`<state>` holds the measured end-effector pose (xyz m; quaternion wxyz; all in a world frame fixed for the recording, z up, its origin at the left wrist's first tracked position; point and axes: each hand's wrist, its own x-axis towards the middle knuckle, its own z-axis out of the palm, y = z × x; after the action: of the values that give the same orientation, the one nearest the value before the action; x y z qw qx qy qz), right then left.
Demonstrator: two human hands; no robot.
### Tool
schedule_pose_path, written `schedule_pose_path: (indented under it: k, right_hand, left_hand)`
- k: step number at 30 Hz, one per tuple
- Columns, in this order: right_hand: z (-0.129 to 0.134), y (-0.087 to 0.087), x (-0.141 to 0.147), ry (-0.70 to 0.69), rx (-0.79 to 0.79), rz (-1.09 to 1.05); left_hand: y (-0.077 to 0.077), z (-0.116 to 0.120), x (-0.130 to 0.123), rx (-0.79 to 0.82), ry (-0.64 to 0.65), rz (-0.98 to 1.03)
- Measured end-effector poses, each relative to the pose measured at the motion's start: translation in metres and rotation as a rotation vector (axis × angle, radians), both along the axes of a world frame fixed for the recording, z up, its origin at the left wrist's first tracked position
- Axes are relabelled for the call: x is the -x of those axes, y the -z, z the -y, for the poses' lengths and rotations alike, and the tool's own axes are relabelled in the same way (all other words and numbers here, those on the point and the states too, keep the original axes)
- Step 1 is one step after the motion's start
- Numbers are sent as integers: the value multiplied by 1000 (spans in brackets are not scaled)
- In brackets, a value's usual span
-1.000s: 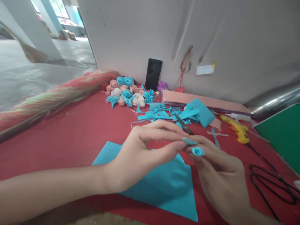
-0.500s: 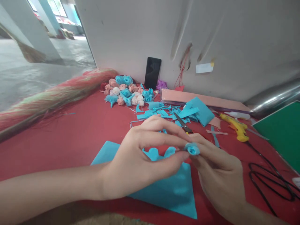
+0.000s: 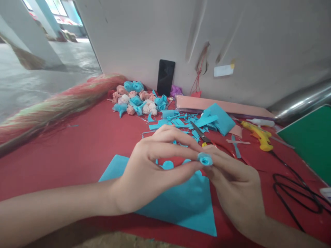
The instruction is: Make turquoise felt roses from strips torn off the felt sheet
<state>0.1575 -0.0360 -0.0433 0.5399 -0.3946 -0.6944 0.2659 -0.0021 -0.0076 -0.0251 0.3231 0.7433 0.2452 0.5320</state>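
Observation:
A small rolled blue paper flower [image 3: 205, 159] is pinched between both hands, its spiral centre turned toward me. My left hand [image 3: 155, 168] grips its left side with thumb and forefinger, the other fingers arched above. From the right, my right hand [image 3: 232, 186] holds it with thumb and fingertips. Beneath the hands lies a blue paper sheet [image 3: 181, 213] on the red tabletop [image 3: 85, 144]. Rounded blue paper petals [image 3: 168, 165] show through the gap under my left hand, partly hidden by it.
Finished pink, white and blue flowers [image 3: 137, 100] are heaped at the back. Scissors [image 3: 200, 132] lie among blue scraps [image 3: 170, 120]. On the right are a yellow glue gun [image 3: 258, 136], its black cable [image 3: 292, 193] and a green board [image 3: 310, 137]. A phone [image 3: 166, 77] leans against the wall.
Both hands and the flower have shifted slightly left and up in view, and the camera has moved a little. More of the scissors' red handle shows. The grip stays much the same.

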Motion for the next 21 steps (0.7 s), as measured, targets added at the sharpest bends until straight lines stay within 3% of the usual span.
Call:
schedule_pose_path:
  k: [4, 21]
  right_hand:
    - [1, 0, 1, 13, -1, -10]
    - [2, -5, 3, 32, 33, -44]
  left_hand:
    - [3, 0, 0, 96, 10, 51]
    - [9, 0, -1, 221, 61, 125]
